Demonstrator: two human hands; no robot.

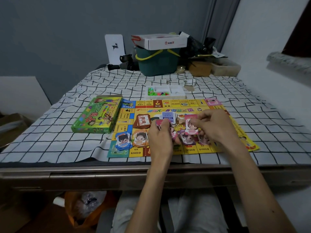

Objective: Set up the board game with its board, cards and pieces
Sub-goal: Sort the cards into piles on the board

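The board (212, 113) lies on the surface (50, 142), near its front edge. The game box (97, 115) sits just left of the board, touching it. The piece tray (165, 92) lies just behind the board. Card stacks (143, 122) and paper money piles (122, 140) rest on the board's left half. A bucket (158, 64) stands at the back, carrying a carton (166, 42).

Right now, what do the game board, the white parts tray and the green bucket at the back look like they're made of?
Game board: thin printed paper or light card, slightly glossy; its edges lift and ripple on the cloth.
White parts tray: likely thin moulded plastic or foam, matt, with formed compartments; hard to tell which.
Green bucket: rigid plastic by its smooth moulded walls, with a yellow handle.
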